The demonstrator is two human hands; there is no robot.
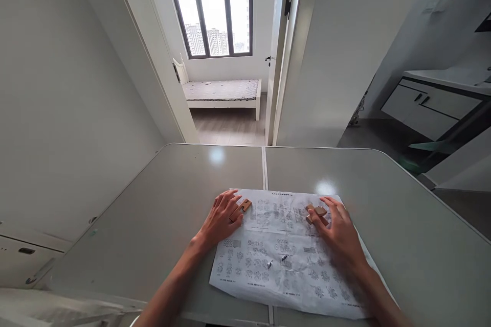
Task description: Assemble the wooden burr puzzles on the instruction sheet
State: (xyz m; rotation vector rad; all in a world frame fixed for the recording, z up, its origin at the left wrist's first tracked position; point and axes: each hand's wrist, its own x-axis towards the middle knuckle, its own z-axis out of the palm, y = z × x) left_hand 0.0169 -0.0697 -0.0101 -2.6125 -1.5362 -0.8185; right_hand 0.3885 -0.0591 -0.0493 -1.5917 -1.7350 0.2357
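A creased instruction sheet printed with small diagrams lies under both hands. At its upper left, my left hand has its fingers curled round a notched wooden puzzle piece. Part of that piece is hidden under the fingers. On the right of the sheet, my right hand closes thumb and fingers on a small cluster of wooden puzzle pieces, some of them crossing each other. How they fit together is too small to tell. Two small torn or dark spots show near the middle of the paper.
The grey table has a pale seam down its middle and rounded far corners. Beyond it, a doorway with an open door leads to a bed under a window. A white cabinet stands at the right.
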